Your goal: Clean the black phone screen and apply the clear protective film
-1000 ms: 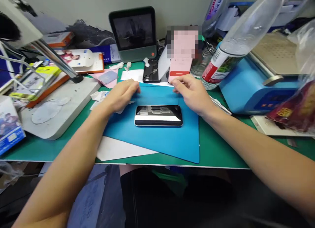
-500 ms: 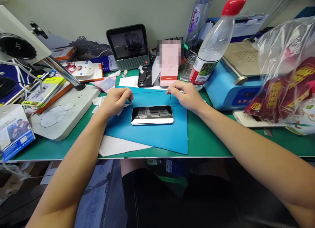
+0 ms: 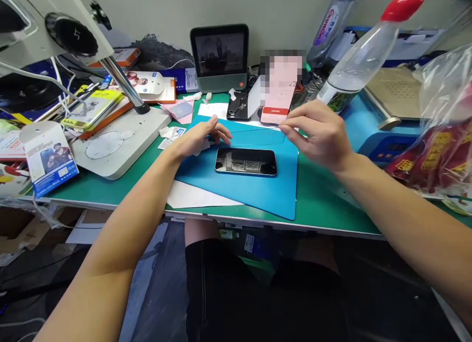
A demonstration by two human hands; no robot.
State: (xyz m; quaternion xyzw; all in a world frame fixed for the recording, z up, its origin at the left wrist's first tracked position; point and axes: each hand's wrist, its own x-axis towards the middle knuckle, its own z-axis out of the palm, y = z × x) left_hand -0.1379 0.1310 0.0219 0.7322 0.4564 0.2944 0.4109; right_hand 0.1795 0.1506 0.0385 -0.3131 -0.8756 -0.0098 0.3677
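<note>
A phone (image 3: 246, 162) with a dark, reflective screen lies face up on the blue mat (image 3: 258, 192). Just beyond it my right hand (image 3: 313, 133) pinches a thin clear film or sheet, of which only a dark edge line shows. My left hand (image 3: 206, 135) is at the mat's left side, its fingers apart and slightly curled, beside the other end of that line. Whether the left fingers touch it is hard to tell. White wrappers (image 3: 171, 134) lie partly behind the left hand.
A microscope stand (image 3: 121, 147) and boxes fill the left. Behind are a smart display (image 3: 221, 59), a dark phone (image 3: 238, 106) and a lit pink phone (image 3: 278, 91). A red-capped bottle (image 3: 365, 56), blue machine (image 3: 372, 135) and plastic bag (image 3: 442, 135) stand right.
My left hand's fingers have opened from a closed grip. My right hand has risen and moved right, still pinching. The view has shifted a little to the left.
</note>
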